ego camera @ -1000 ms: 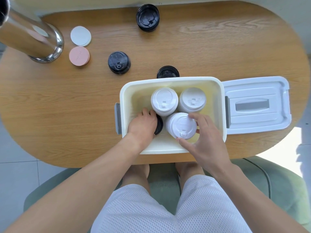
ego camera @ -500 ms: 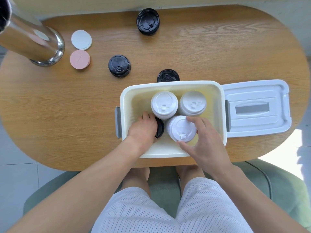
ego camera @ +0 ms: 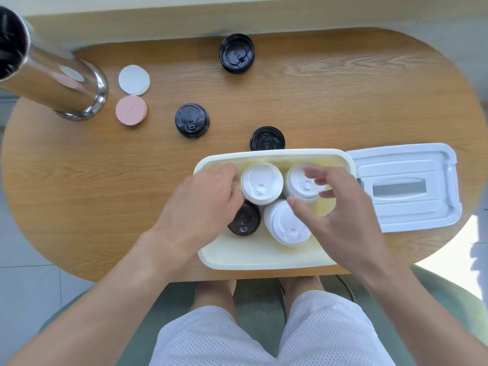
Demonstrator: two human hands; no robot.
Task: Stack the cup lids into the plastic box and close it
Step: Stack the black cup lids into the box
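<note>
The cream plastic box stands at the table's near edge. Inside are three stacks of white cup lids and a black lid at the near left. My left hand hovers over the box's left side, fingers loosely curled and empty. My right hand is above the right side with fingers spread, holding nothing. The box's white cover lies flat to the right. Three black lids rest on the table behind the box.
A steel flask stands at the far left, with a white coaster and a pink coaster beside it. A green chair is under me at the table's near edge.
Both hands have lifted out of the box: the left let go of the black lid, the right released the near white stack. My view has shifted down, closer to the table.
</note>
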